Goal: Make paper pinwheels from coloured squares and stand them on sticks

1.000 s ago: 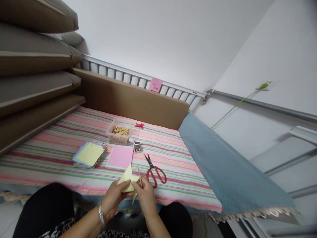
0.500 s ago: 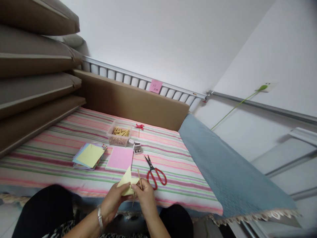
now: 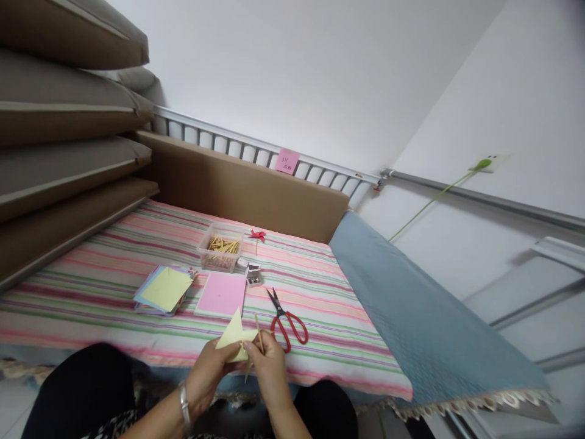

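Observation:
A yellow sheet of paper (image 3: pixel 232 332), with pointed flaps standing up, is pinched by my left hand (image 3: pixel 205 369) near the front edge of the striped cloth. My right hand (image 3: pixel 271 367) grips a thin wooden stick (image 3: pixel 259 332), and its thumb and finger press at the middle of the paper. What lies under those fingertips is too small to make out. Just right of my right hand lie red-handled scissors (image 3: pixel 287 322), blades partly apart. Behind the paper is a pink stack of square paper (image 3: pixel 222 294), and a small open box of pins (image 3: pixel 253 277) stands close to it.
Left on the striped cloth (image 3: pixel 342 329) is a pile of coloured paper (image 3: pixel 167 289). A clear plastic box (image 3: pixel 219 259) holds many wooden sticks. Beside it lies a red paper pinwheel (image 3: pixel 258 235). A brown board (image 3: pixel 242 189) borders the back; stacked cushions (image 3: pixel 68 164) rise at left.
Both hands keep their hold on the yellow paper and the stick, with hardly any movement. The whole view has shifted very slightly.

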